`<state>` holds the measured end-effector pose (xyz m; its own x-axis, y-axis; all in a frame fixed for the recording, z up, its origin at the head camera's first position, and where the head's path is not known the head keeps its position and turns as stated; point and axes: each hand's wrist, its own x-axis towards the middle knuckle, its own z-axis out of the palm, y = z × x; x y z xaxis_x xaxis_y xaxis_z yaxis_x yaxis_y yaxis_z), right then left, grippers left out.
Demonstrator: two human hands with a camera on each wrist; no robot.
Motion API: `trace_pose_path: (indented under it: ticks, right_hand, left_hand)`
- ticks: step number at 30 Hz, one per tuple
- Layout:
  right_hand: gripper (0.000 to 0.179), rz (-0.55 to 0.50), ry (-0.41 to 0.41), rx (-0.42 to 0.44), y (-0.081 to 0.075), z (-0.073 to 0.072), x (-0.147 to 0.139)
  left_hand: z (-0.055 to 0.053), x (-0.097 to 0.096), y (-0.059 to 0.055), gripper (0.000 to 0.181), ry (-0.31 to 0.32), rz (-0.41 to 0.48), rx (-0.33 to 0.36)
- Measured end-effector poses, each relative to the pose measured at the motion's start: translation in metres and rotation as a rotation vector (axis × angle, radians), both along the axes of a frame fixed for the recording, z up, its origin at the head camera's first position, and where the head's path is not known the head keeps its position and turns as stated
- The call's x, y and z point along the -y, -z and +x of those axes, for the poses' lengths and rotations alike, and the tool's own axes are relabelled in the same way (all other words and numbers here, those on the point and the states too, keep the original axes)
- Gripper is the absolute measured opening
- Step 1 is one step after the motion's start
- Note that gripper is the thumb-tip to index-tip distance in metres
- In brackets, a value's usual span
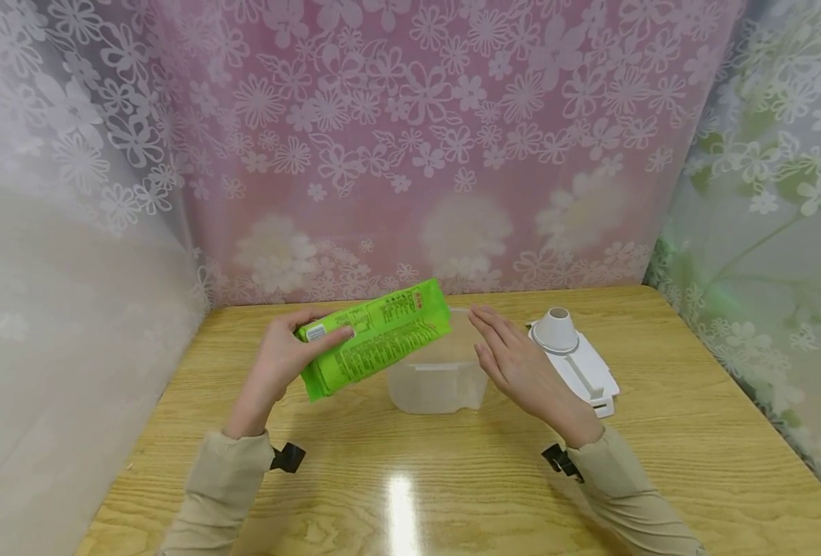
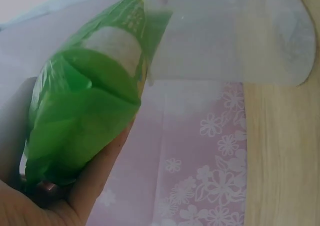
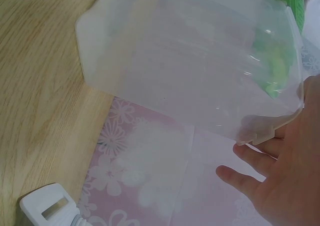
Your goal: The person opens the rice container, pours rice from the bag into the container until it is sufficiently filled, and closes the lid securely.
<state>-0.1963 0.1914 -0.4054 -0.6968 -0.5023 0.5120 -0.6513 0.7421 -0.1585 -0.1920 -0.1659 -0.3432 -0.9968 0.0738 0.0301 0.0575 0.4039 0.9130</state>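
Observation:
A bright green plastic packet (image 1: 378,336) with dark printing and a barcode tilts over the left side of a clear plastic container (image 1: 434,386). My left hand (image 1: 288,347) grips the packet near its lower end, thumb across the printed face. In the left wrist view the folded end of the packet (image 2: 82,110) faces the camera. My right hand (image 1: 517,363) is at the container's right side with its fingers extended. In the right wrist view the fingertips of that hand (image 3: 295,156) rest at the rim of the see-through container (image 3: 190,60).
Right of the container, a white plastic piece (image 1: 587,371) lies on the wooden table (image 1: 340,494), with a white cone (image 1: 556,330) on its far end. Floral curtains (image 1: 410,154) enclose the table at the back and both sides.

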Motion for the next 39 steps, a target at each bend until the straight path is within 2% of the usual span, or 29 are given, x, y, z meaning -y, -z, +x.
trace_pose_path:
  ticks: [9,17,22,27,32,35,39]
  right_hand:
    - [0.048,-0.012,-0.009,-0.032,0.001,-0.002,-0.001]
    - [0.049,-0.004,-0.002,-0.010,0.001,-0.001,-0.001]
    - [0.049,-0.009,-0.003,-0.013,0.002,-0.001,-0.001]
    - [0.049,-0.006,0.001,-0.019,0.001,-0.001,-0.001]
    - [0.049,-0.001,0.005,-0.020,0.001,-0.001,-0.002]
    - [0.049,-0.003,0.002,-0.020,0.001,-0.001,-0.002]
    - [0.049,-0.001,0.001,-0.022,0.001,-0.002,-0.001]
  left_hand:
    - [0.004,-0.005,0.012,0.061,-0.133,0.129,-0.040]
    - [0.002,-0.015,0.025,0.055,-0.252,0.232,-0.176]
    - [0.003,-0.021,0.029,0.041,-0.265,0.298,-0.272]
    - [0.003,-0.024,0.029,0.030,-0.229,0.296,-0.361]
    - [0.001,-0.026,0.029,0.027,-0.199,0.233,-0.437]
    - [0.000,-0.026,0.027,0.028,-0.204,0.170,-0.457]
    - [-0.001,-0.026,0.024,0.030,-0.222,0.105,-0.450]
